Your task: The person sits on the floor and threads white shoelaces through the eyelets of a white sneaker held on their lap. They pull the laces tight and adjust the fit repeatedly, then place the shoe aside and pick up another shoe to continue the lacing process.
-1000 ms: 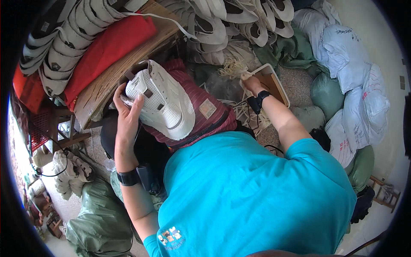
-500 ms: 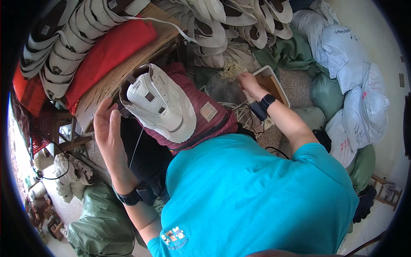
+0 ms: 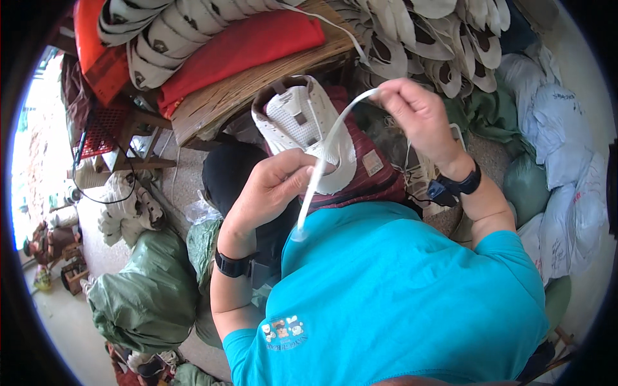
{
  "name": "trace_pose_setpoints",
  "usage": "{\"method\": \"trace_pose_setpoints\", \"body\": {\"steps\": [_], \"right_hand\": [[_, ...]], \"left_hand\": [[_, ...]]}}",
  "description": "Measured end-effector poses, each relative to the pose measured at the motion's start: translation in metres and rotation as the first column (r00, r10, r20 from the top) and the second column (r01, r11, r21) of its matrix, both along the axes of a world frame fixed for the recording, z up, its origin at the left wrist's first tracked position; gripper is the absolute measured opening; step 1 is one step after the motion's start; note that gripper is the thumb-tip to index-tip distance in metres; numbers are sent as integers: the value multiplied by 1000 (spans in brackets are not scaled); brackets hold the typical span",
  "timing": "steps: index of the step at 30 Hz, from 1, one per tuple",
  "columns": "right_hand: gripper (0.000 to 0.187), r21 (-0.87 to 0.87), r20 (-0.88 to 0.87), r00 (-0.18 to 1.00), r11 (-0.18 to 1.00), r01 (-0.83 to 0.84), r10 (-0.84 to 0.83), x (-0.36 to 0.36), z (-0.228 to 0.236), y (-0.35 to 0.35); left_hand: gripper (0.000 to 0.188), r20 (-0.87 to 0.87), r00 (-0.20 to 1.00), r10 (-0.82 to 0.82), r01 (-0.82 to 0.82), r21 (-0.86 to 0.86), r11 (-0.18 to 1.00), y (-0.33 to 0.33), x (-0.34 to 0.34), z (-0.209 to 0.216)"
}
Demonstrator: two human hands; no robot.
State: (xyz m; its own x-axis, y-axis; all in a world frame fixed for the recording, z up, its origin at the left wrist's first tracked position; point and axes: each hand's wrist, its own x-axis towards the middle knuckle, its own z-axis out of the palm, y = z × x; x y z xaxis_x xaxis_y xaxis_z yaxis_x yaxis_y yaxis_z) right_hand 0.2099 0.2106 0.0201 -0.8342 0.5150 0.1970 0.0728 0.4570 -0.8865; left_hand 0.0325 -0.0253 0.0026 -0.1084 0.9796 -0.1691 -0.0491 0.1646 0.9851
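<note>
A white shoelace (image 3: 333, 134) runs between my two hands, its loose end hanging over my blue shirt. My right hand (image 3: 421, 119) is raised at the right and pinches the lace near its upper end. Lower down, the thumb and fingers of my left hand (image 3: 273, 186) are closed on the same lace. Behind the lace, a white shoe upper (image 3: 293, 119) with a perforated tongue and brown lining rests on a maroon striped cloth (image 3: 380, 183) over my lap. My left hand and the lace hide part of its toe.
Ahead stands a wooden bench (image 3: 238, 83) with a red cloth (image 3: 257, 48) and nested white shoe uppers (image 3: 187, 35) on it. More uppers (image 3: 444, 45) are piled at the far right. White sacks (image 3: 573, 148) line the right side; a green sack (image 3: 145, 289) stands at the left.
My right hand has come back from the pile of laces at the right, now holding a shoelace. My left hand has moved right and closed on it. The whole view has shifted.
</note>
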Motion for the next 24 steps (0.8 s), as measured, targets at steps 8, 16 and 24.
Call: {"method": "trace_pose_setpoints", "body": {"steps": [8,16,24], "right_hand": [[16,-184,-12,938,922,-342,345,-14,5,-32],[15,-187,102,992,981,-57,77,-7,4,1],[20,477,204,977,878,-44,-62,6,-48,63]], "left_hand": [[60,155,983,95,-145,353,924,33,13,5],[27,148,963,223,-225,-5,974,0,8,-7],[25,55,955,292,-291,-29,956,-23,11,-21]]}}
